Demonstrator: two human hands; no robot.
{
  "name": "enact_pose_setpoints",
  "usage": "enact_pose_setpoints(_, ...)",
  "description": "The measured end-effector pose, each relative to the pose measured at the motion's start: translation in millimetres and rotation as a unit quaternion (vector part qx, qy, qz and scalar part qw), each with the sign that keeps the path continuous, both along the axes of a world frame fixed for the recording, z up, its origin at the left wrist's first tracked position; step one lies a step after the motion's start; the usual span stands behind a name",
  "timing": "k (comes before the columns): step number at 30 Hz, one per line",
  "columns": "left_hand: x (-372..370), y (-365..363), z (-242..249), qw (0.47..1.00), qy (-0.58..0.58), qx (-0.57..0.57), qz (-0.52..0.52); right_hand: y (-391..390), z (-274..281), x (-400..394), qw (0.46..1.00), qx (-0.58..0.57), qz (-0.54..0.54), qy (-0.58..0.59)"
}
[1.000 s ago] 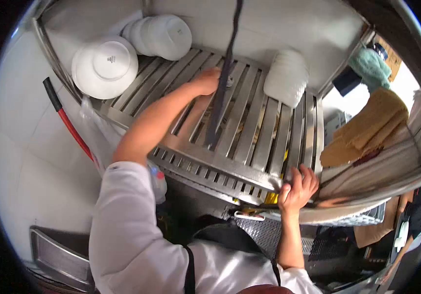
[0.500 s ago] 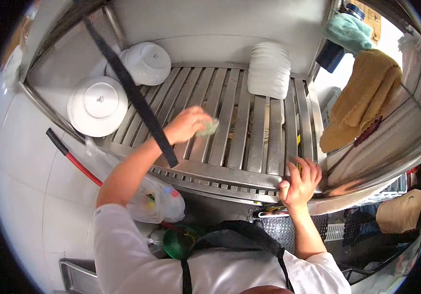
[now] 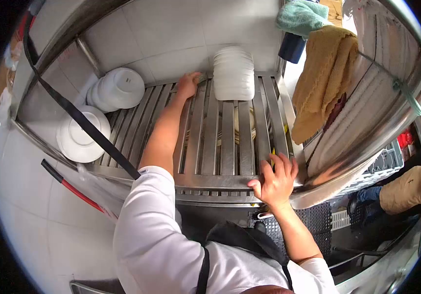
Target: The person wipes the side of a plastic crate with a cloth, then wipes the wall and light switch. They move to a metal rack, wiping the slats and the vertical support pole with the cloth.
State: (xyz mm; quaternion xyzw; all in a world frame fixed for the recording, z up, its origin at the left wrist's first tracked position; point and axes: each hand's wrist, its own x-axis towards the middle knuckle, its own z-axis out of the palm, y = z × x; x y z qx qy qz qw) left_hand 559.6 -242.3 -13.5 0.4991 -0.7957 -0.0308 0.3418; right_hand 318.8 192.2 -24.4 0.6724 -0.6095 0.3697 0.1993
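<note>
My left hand (image 3: 188,85) reaches to the far side of a slatted metal shelf (image 3: 204,147). Its fingers are closed on a small pale green sponge (image 3: 201,78), partly hidden, near the back wall. A stack of white dishes (image 3: 234,73) stands just to its right. My right hand (image 3: 278,181) rests on the shelf's front edge with its fingers spread and holds nothing. Stacked white bowls (image 3: 122,88) and an upturned white plate (image 3: 84,133) sit at the shelf's left end.
A tan towel (image 3: 325,78) and a teal cloth (image 3: 302,17) hang on the right. A black strap (image 3: 81,120) crosses the left side. Dishes (image 3: 242,122) show through the slats. At the far right, part of another person (image 3: 401,191) is visible.
My left hand has moved with the sponge from the shelf's middle to its back edge. My right hand stays on the front edge. The whole view has shifted.
</note>
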Motion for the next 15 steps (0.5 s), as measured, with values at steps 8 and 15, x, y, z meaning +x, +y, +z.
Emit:
enact_pose_setpoints(8,17.0,95.6,28.2,0.963,-0.131,0.137,-0.193,2.1,1.6,-0.7,1.000,0.007,0.013,0.003)
enact_pose_setpoints(15,49.5,230.6,39.5,0.920,-0.155,0.180,-0.311,1.8,0.0,-0.1,1.000,0.005,0.011,0.005)
